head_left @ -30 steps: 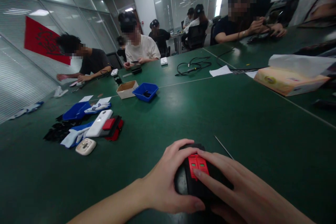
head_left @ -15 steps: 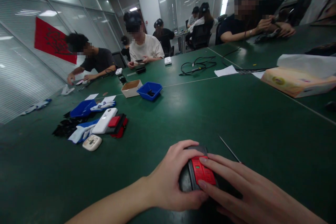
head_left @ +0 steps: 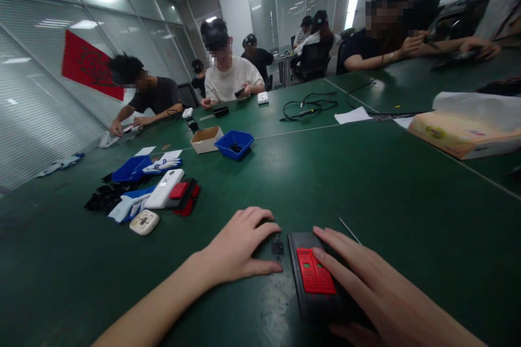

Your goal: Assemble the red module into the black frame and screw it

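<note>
A black device with a red panel [head_left: 315, 271] lies on the green table [head_left: 228, 309] near its front. My right hand [head_left: 374, 276] rests along the device's right side, its fingers spread and two fingertips on the top and red panel. To the left of the device, my left hand [head_left: 236, 244] has thumb and fingers apart around a small dark clear-edged piece [head_left: 277, 248] on the table; whether it touches the piece is hard to tell. Behind the right hand lies a thin metal rod [head_left: 349, 230], its near end hidden.
At the left are a white box [head_left: 165, 188], red and black cases [head_left: 185, 197], a cream round-cornered case [head_left: 144, 222] and gloves [head_left: 130, 206]. Farther back stand a blue tray [head_left: 234, 145], an open carton [head_left: 206, 140] and a tissue pack [head_left: 464, 133]. Several people sit around.
My left hand has let go of the device and moved left, its fingers now apart. The small dark piece has come into view. My right hand stays on the device.
</note>
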Available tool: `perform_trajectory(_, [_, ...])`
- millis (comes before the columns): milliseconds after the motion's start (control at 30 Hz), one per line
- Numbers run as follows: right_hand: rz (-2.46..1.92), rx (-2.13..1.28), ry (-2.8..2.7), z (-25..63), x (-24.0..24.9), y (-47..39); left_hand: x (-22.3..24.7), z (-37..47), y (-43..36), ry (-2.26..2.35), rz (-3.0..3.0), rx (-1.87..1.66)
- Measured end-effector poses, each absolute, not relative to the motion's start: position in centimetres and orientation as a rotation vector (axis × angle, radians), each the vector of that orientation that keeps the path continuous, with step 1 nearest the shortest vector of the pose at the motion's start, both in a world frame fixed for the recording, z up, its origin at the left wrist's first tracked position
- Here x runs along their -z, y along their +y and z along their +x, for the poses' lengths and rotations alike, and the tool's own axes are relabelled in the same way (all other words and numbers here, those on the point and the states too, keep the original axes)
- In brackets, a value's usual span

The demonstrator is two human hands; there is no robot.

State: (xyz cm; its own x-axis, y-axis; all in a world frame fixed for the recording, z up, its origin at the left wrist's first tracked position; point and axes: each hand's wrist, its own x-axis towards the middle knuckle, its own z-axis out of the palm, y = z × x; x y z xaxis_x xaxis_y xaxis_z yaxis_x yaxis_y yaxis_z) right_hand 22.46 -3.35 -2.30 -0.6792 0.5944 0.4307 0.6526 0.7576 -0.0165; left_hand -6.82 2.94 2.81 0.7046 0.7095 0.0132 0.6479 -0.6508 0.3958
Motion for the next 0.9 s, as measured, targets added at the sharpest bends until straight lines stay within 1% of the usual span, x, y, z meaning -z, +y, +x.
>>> perform_trajectory(67, [-0.942,0.175,-2.546,22.4,1.8,-3.4,-2.8,-7.3,3.5,1.06,2.591,-0.215])
perform_trajectory(167, [-0.946,0.109,-2.553,22.3,1.2,-3.4,-2.3,-7.2,3.7,1.06,2.547,-0.287])
perform_trajectory(400, [-0.983,0.045,-2.516,22.3,1.1,-3.6,-2.2,-7.0,3.4,1.001,2.474,-0.374])
perform_trajectory(633, [-0.969,0.096,-2.523,22.2,1.6,-3.2,-2.1,-6.8,3.3,0.808,2.589,-0.432])
perform_trajectory(900, [-0.947,0.112,-2.496,22.4,2.3,-3.2,-1.6,-6.8,3.3,0.89,2.544,-0.514])
